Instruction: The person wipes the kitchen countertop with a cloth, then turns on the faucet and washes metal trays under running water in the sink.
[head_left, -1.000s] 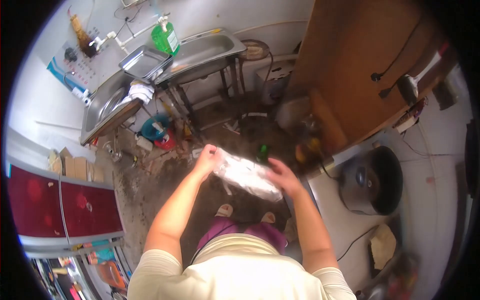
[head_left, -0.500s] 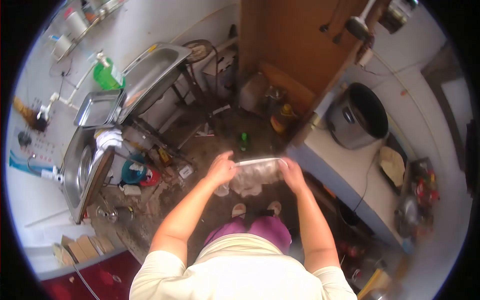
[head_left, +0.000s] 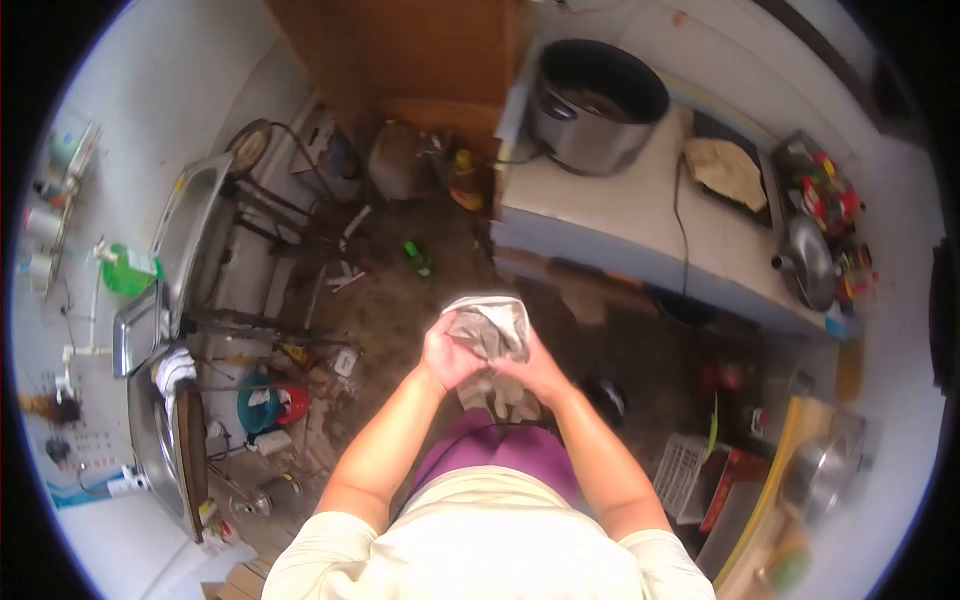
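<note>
Both hands hold a crumpled, thin grey-white bag (head_left: 488,332), apparently plastic, low in front of my body. Its pale rim bows upward at the far side, and its greyish inside shows. My left hand (head_left: 449,358) cups the bag's left side, with the thumb toward the middle. On the right, my right hand (head_left: 532,368) grips the near right edge. The fingertips under the bag are partly hidden. Below it my feet are mostly covered.
A large pot (head_left: 600,125) stands on the counter (head_left: 590,215) at the right, near a flatbread-like pale piece (head_left: 727,172) and a kettle (head_left: 808,262). A green bottle (head_left: 418,260) lies on the floor. Metal sinks (head_left: 160,430) line the left; a white rack (head_left: 684,475) sits lower right.
The view has turned right, toward the counter. My hands have come closer together; the bag, stretched wide and hanging before, is now gathered between them with its mouth facing up.
</note>
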